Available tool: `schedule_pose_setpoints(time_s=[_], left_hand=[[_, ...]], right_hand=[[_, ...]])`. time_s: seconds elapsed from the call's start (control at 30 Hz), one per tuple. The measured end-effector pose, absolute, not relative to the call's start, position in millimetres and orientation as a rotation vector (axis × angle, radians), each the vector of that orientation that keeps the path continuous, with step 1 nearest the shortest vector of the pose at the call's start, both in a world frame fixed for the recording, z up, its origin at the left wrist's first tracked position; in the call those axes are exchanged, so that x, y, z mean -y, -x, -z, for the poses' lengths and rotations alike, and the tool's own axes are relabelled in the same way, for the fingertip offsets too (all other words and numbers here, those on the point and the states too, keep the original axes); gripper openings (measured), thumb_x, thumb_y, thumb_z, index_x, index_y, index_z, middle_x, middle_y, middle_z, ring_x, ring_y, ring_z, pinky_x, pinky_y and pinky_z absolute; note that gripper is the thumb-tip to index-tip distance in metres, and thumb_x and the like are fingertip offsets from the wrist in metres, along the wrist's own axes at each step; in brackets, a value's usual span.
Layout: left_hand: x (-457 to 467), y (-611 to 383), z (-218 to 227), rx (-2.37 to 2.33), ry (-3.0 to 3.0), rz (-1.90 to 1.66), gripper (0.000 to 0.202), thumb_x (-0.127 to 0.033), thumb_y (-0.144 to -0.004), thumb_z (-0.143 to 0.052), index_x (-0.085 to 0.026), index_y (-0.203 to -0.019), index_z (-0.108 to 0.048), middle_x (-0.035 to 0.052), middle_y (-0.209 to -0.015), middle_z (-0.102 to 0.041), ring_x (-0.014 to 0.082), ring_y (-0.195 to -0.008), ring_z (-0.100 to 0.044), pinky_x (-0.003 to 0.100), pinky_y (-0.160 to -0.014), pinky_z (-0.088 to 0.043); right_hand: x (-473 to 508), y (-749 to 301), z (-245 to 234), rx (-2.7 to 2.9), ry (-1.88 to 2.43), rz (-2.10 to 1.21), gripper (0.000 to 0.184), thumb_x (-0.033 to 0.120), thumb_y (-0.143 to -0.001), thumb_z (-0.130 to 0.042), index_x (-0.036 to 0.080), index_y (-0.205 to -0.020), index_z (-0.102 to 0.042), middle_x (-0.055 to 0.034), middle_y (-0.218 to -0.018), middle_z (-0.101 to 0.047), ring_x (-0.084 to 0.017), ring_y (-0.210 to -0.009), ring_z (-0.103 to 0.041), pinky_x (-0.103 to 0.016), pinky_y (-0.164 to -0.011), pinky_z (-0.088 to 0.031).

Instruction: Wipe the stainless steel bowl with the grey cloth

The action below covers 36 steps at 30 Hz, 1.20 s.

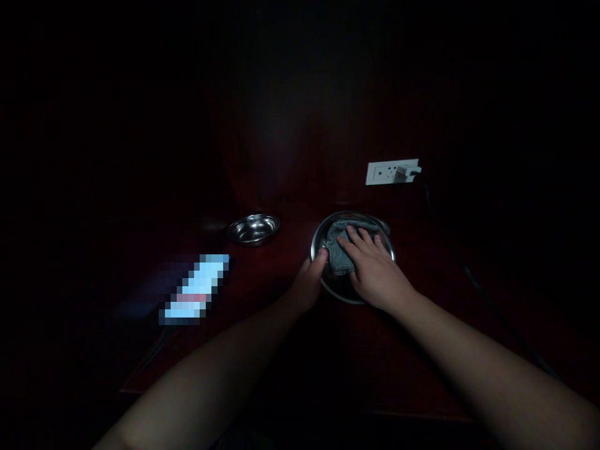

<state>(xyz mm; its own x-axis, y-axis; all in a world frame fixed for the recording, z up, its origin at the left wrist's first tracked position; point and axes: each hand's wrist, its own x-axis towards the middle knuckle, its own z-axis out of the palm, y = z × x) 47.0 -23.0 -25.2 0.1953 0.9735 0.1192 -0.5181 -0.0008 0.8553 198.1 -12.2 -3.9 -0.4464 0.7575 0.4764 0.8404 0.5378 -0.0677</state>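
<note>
A shiny metal bowl [329, 290] stands on the dark red table, with a grey-green cloth [338, 245] lying inside it. My left hand [307, 281] grips the bowl's left side; its thumb rests at the rim and its other fingers are mostly hidden. Over the cloth, my right hand [375, 265] lies flat with its fingers spread, pressing the cloth against the inside of the bowl. A smaller, shallow metal bowl [254, 230] sits apart, farther left.
A lit phone [197, 290], blurred out, lies on the left of the table [281, 350]. On the wall behind is a white socket [387, 172] with a plugged-in charger [409, 172]; a dark cable [473, 278] runs down the right side. The surroundings are very dark.
</note>
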Motion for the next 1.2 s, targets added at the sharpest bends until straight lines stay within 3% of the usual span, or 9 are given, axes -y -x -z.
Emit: schedule_pose_setpoints(time_s=[0.43, 0.7, 0.97, 1.2], left_hand=[[22.8, -46.8, 24.1, -0.674, -1.015, -1.395, 0.054, -0.045, -0.079, -0.058, -0.015, -0.124, -0.053, 0.0116, -0.122, -0.061, 0.0263, -0.112, -0.056, 0.039, -0.099, -0.04], [15.8, -43.4, 32.8, -0.797, -1.109, -1.508, 0.048, -0.047, -0.079, -0.057, -0.016, -0.116, -0.057, 0.0105, -0.117, -0.062, 0.0255, -0.11, -0.056, 0.037, -0.096, -0.041], [15.0, -39.4, 30.0, -0.86, -1.169, -1.594, 0.045, -0.047, -0.081, -0.054, -0.017, -0.113, -0.056, 0.0102, -0.111, -0.064, 0.0231, -0.101, -0.06, 0.036, -0.09, -0.044], [15.7, -37.4, 28.9, -0.873, -1.168, -1.66, 0.045, -0.047, -0.082, -0.052, -0.017, -0.116, -0.053, 0.0094, -0.112, -0.063, 0.0219, -0.101, -0.059, 0.034, -0.09, -0.044]], right_hand=[[10.0, -201.1, 2.0, 2.306, 1.44, 0.304, 0.048, 0.019, -0.078, -0.046, 0.006, -0.124, -0.053, -0.0173, -0.145, -0.034, -0.033, -0.137, -0.022, -0.054, -0.111, -0.015], [8.1, -202.5, 1.9, 2.431, 1.441, 0.223, 0.034, 0.019, -0.079, -0.045, 0.005, -0.106, -0.062, -0.0196, -0.136, -0.047, -0.032, -0.133, -0.032, -0.047, -0.11, -0.024], [14.7, -197.7, 6.1, 2.574, 1.239, 0.072, 0.039, 0.014, -0.078, -0.046, 0.007, -0.115, -0.058, -0.0215, -0.139, -0.042, -0.028, -0.133, -0.034, -0.045, -0.111, -0.022], [16.0, -198.4, 10.3, 2.576, 1.047, -0.137, 0.049, 0.007, -0.075, -0.044, 0.012, -0.122, -0.055, -0.0158, -0.138, -0.045, -0.023, -0.13, -0.039, -0.047, -0.111, -0.025]])
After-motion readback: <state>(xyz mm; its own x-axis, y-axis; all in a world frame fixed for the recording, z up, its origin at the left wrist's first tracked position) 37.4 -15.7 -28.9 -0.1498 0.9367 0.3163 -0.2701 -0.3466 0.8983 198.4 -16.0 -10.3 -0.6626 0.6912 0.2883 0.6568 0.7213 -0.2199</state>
